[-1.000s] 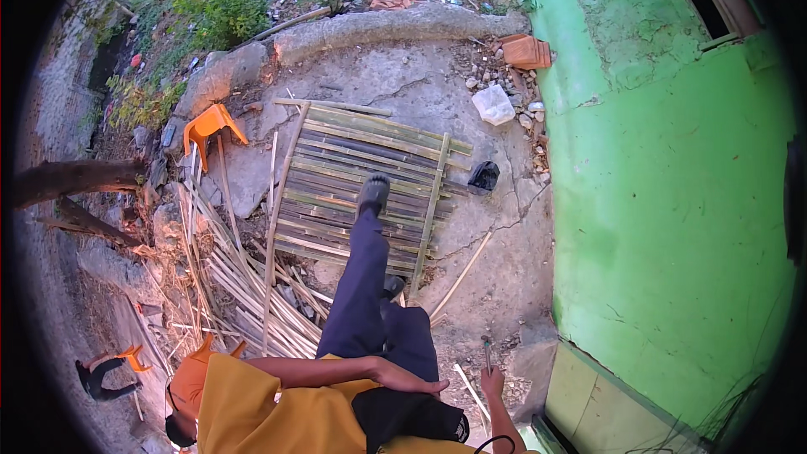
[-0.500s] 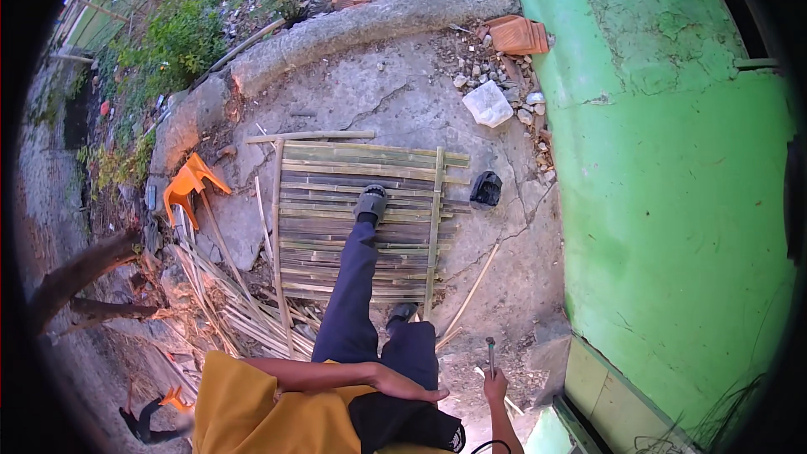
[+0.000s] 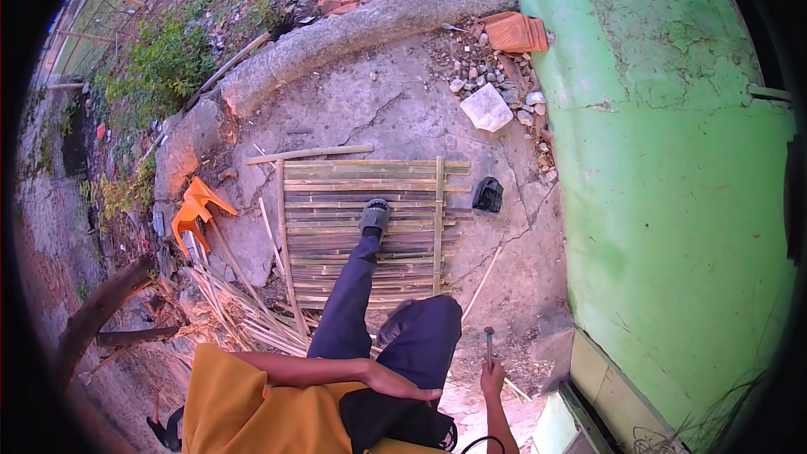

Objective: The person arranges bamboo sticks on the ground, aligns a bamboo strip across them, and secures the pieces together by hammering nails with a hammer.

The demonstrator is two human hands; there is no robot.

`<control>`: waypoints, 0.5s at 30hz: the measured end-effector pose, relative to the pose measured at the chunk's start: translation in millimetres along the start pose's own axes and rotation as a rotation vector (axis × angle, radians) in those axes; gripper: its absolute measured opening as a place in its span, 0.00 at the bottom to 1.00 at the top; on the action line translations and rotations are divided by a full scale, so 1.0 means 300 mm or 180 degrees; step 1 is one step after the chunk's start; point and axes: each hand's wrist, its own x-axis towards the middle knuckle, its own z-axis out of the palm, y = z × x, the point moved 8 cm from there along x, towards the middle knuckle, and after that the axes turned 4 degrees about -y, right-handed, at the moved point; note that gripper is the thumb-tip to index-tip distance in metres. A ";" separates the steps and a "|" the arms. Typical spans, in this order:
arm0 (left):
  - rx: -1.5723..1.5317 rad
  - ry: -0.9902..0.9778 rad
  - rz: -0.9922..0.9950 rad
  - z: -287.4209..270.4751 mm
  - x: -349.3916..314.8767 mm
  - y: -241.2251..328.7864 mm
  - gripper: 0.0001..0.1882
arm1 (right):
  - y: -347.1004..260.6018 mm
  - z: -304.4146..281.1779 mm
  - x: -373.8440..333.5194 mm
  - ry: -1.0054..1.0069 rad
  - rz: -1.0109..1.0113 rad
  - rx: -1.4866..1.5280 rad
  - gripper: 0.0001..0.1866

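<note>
My right hand (image 3: pixel 493 380) grips a hammer (image 3: pixel 489 345) upright, its small dark head at the top. Across my waist lies my left hand (image 3: pixel 405 384), fingers stretched out, over a black cloth (image 3: pixel 382 420) and against my dark trousers. Nothing shows in that hand. In front of me on the ground is a panel of split bamboo slats (image 3: pixel 336 223), with one upright bamboo strip along each side. One sandalled foot (image 3: pixel 375 215) stands on the slats. My other knee is raised, and its foot is blurred near the panel's near edge.
A black plastic bag or container (image 3: pixel 487 196) sits right of the panel. Loose bamboo strips (image 3: pixel 244 307) and an orange plastic chair (image 3: pixel 199 204) are at left. A green wall (image 3: pixel 672 202) borders the right, with stacked roof tiles (image 3: pixel 514 32) and a white block (image 3: pixel 486 107) beside it.
My right-side leg has lifted and bent forward beside the panel. The view has shifted slightly, so the panel appears lower. The hammer stays in my right hand.
</note>
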 end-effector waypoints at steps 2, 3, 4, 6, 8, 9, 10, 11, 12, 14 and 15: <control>-0.0040 -0.0017 -0.0169 -0.014 0.013 -0.019 0.52 | -0.019 0.009 0.048 -0.0067 -0.0052 0.0020 0.16; -0.0066 -0.0059 -0.0180 -0.018 0.021 -0.013 0.52 | -0.009 0.010 0.071 -0.0055 -0.0016 0.0050 0.16; -0.0092 -0.0101 -0.0192 -0.023 0.033 -0.005 0.52 | 0.006 0.002 0.093 -0.0050 0.0013 0.0063 0.16; -0.0119 -0.0134 -0.0401 -0.044 0.041 0.013 0.52 | 0.017 0.007 0.148 -0.0055 -0.0022 0.0191 0.16; -0.0133 -0.0166 -0.0606 -0.075 0.066 0.000 0.52 | 0.011 0.009 0.216 0.0064 -0.0226 0.0163 0.15; -0.0178 -0.0187 -0.0509 -0.093 0.089 -0.001 0.52 | 0.015 0.019 0.259 0.0045 -0.0216 0.0156 0.16; -0.0204 -0.0241 -0.0402 -0.117 0.112 0.007 0.53 | 0.035 0.024 0.303 0.0055 -0.0187 0.0131 0.17; -0.0196 -0.0272 -0.0429 -0.136 0.131 0.010 0.53 | 0.060 0.034 0.348 0.0019 -0.0072 0.0072 0.17; -0.0214 -0.0186 -0.0447 -0.145 0.141 0.031 0.52 | 0.069 0.049 0.390 0.0008 -0.0062 0.0096 0.17; -0.0241 -0.0091 -0.0485 -0.186 0.182 0.028 0.52 | 0.076 0.072 0.473 0.0076 -0.0143 0.0034 0.17; -0.0229 -0.0116 -0.0473 -0.204 0.210 0.015 0.51 | 0.077 0.087 0.513 0.0059 -0.0140 0.0060 0.17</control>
